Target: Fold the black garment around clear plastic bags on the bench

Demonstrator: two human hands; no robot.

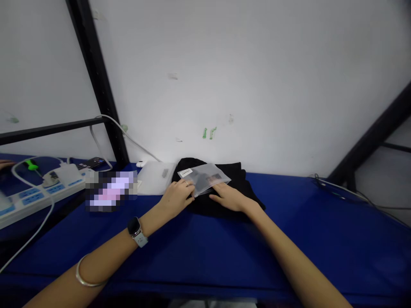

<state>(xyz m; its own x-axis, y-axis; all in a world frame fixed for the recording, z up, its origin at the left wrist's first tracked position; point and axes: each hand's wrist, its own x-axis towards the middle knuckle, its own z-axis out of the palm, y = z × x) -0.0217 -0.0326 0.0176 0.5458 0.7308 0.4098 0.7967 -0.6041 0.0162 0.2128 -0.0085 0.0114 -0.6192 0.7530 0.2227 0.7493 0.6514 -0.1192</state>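
Note:
A translucent plastic bag [201, 173] with a small white label lies on folded black cloth [245, 192] near the wall. My left hand [176, 197] pinches the bag's near left edge between thumb and bent fingers. From the right, my right hand [230, 196] reaches to the bag's near edge, its fingers stretched out and their tips seemingly under the plastic at the opening. The thumb of that hand is apart from the fingers and rests over the cloth. What the bag holds, if anything, is hard to make out.
Another translucent bag [156, 177] lies left of the cloth. Further left are a blurred-out phone-like object [112, 191], a white power strip [35, 197] with cables, a dark phone [91, 163] and a green-handled tool [31, 165]. Black frame posts [96, 72] stand at both sides of the blue table [192, 252].

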